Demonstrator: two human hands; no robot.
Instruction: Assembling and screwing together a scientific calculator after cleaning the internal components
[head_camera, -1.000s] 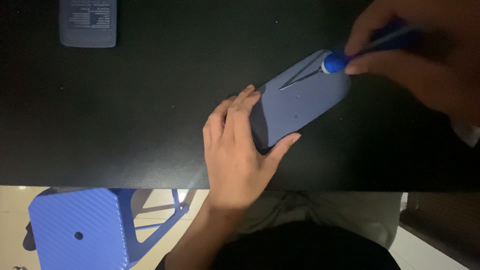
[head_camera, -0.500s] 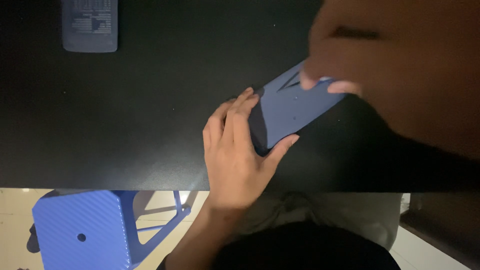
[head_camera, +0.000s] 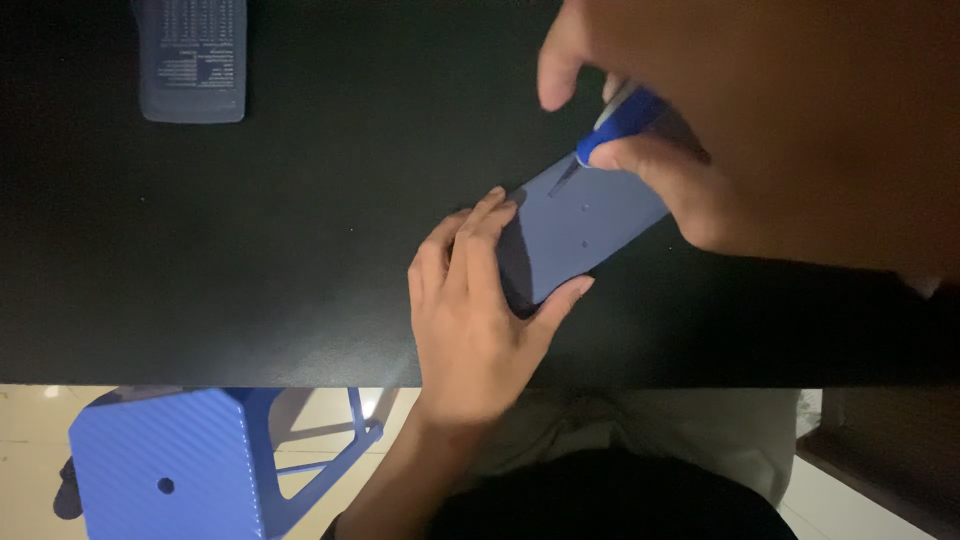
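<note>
Printed item: a flat rectangular grey-blue pack lay at the far left of the black tabletop.
Face: small pale print covered its upper side, too fine to read.
Position: it was well apart from both hands.

On view: 2 hands, 2 flat grey-blue slabs, 1 blue-handled tool, 1 blue stool.

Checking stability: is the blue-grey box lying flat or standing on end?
Flat: the box lies broad face up on the black table, left hand pinning its near end.
</note>
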